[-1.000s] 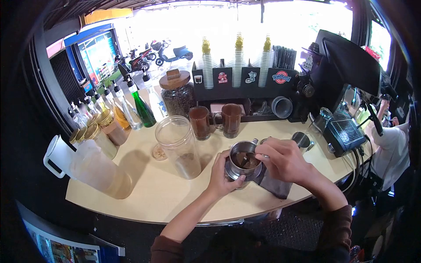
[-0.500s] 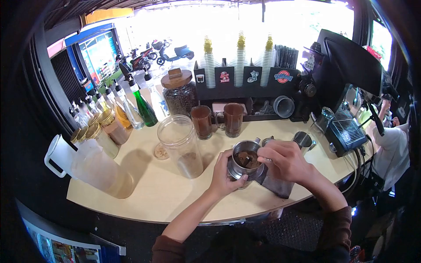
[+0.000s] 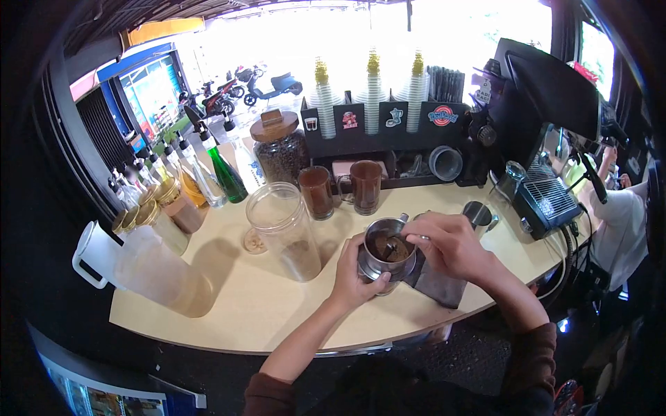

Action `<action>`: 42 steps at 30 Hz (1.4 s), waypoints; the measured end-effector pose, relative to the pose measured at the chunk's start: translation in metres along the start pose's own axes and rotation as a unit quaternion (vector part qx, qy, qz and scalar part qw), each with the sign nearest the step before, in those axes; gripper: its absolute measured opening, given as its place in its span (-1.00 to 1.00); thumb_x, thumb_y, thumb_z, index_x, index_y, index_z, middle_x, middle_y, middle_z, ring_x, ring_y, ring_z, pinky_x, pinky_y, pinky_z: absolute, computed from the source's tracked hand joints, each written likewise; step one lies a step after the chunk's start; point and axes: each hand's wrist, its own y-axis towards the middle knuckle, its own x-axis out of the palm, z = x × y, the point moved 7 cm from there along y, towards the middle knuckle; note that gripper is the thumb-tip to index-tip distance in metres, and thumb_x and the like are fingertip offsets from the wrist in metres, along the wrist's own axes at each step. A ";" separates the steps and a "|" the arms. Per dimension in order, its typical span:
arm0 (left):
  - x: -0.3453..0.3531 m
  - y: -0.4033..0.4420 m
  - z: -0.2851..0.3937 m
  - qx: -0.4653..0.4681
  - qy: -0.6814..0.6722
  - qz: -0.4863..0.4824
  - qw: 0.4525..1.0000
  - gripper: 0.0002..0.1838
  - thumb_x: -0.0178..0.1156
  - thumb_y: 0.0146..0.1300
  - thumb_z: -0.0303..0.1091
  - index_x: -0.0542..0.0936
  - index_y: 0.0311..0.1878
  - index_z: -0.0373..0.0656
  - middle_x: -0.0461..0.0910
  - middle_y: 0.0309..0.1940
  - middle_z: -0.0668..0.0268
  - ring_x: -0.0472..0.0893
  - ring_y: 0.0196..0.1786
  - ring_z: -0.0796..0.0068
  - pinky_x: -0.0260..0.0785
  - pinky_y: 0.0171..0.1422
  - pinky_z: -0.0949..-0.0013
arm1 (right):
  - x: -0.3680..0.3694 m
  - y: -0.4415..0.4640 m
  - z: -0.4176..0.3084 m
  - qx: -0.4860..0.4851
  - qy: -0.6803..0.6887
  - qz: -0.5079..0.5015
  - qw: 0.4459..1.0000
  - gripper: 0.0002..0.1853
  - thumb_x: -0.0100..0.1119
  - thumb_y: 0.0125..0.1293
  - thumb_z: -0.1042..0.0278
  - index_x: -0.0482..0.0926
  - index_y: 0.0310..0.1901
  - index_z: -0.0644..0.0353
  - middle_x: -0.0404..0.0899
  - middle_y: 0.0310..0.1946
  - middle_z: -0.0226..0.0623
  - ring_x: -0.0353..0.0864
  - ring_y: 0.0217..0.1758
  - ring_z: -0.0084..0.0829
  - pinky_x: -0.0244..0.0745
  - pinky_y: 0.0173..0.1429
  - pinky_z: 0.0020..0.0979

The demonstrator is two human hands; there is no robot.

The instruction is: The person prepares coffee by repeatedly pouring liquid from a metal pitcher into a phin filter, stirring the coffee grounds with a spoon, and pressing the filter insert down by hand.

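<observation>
On the near bench [image 3: 257,299], the left grip [image 3: 354,277] holds a cup [image 3: 379,265], apparently steadying it; the right grip [image 3: 451,246] pinches a utensil [image 3: 422,238] above its rim. Left stands an open jar [image 3: 283,232], presumably for easy access.

The right hand [image 3: 452,244] has shifted, now higher in view against the metal cup [image 3: 372,264], and more of the handle [image 3: 419,237] it grips shows. The grounds [image 3: 380,247] look browner than a second ago. The whole view has tilted slightly.
</observation>
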 end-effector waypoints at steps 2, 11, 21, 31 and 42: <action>0.000 0.001 -0.001 -0.001 -0.005 0.001 1.000 -0.20 0.39 -0.07 -0.05 0.33 0.20 -0.28 0.45 -0.05 0.07 0.47 0.03 0.15 0.30 0.18 0.18 | -0.001 0.000 0.002 -0.001 0.031 0.017 0.999 -0.77 0.27 0.17 0.49 0.55 -0.12 0.17 0.63 -0.32 -0.20 0.63 -0.36 -0.13 0.54 -0.34 -0.24; 0.000 0.000 -0.002 0.005 -0.006 0.003 1.000 -0.19 0.41 -0.08 -0.08 0.33 0.20 -0.29 0.45 -0.05 0.07 0.47 0.03 0.17 0.31 0.17 0.19 | -0.006 0.003 -0.003 0.038 0.015 -0.032 0.999 -0.83 0.24 0.20 0.47 0.57 -0.16 0.20 0.64 -0.28 -0.21 0.65 -0.27 -0.16 0.56 -0.25 -0.25; -0.001 0.000 -0.003 -0.003 -0.016 -0.001 1.000 -0.22 0.41 -0.07 -0.10 0.33 0.18 -0.29 0.46 -0.05 0.08 0.48 0.04 0.17 0.30 0.19 0.19 | -0.008 0.014 -0.012 -0.017 -0.049 -0.056 0.997 -0.78 0.26 0.16 0.42 0.51 -0.16 0.17 0.59 -0.36 -0.28 0.60 -0.36 -0.20 0.49 -0.35 -0.23; -0.005 0.005 0.004 -0.022 -0.002 -0.062 0.998 -0.13 0.41 -0.07 -0.17 0.26 0.31 -0.27 0.39 0.13 0.07 0.42 0.19 0.19 0.22 0.33 0.20 | -0.015 0.017 -0.006 -0.044 -0.029 -0.048 0.997 -0.84 0.24 0.20 0.38 0.51 -0.20 0.15 0.59 -0.36 -0.31 0.63 -0.31 -0.24 0.51 -0.34 -0.23; 0.014 0.014 0.069 -0.076 0.255 0.070 0.961 0.13 0.63 -0.27 -0.12 0.15 0.31 -0.32 0.28 0.10 0.05 0.40 0.20 0.13 0.27 0.30 0.13 | -0.008 0.011 0.029 0.011 0.141 -0.078 0.987 -0.87 0.18 0.27 0.36 0.54 -0.20 0.18 0.60 -0.34 -0.19 0.62 -0.28 -0.10 0.50 -0.24 -0.15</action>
